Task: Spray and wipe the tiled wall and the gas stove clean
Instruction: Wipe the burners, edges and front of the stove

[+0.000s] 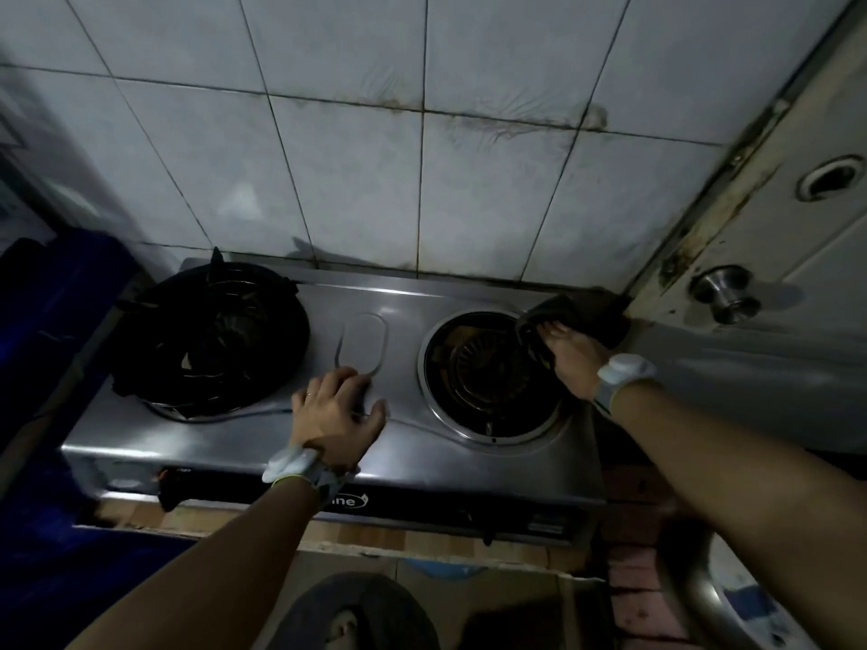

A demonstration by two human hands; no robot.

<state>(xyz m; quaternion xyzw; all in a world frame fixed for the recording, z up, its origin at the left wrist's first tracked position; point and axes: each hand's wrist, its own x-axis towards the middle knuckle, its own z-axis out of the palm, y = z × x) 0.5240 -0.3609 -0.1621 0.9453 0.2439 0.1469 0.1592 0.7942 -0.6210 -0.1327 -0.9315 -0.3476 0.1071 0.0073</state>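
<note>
Two big surfaces fill my view: the stained tiled wall (356, 171) and, at its foot, the steel gas stove (408, 382). I've got the left hand (338, 410) lying flat, fingers spread, at the stove's front middle. The right hand (574, 358) grips a dark cloth (565, 314) on the right burner (483, 368) rim, near the back-right corner.
</note>
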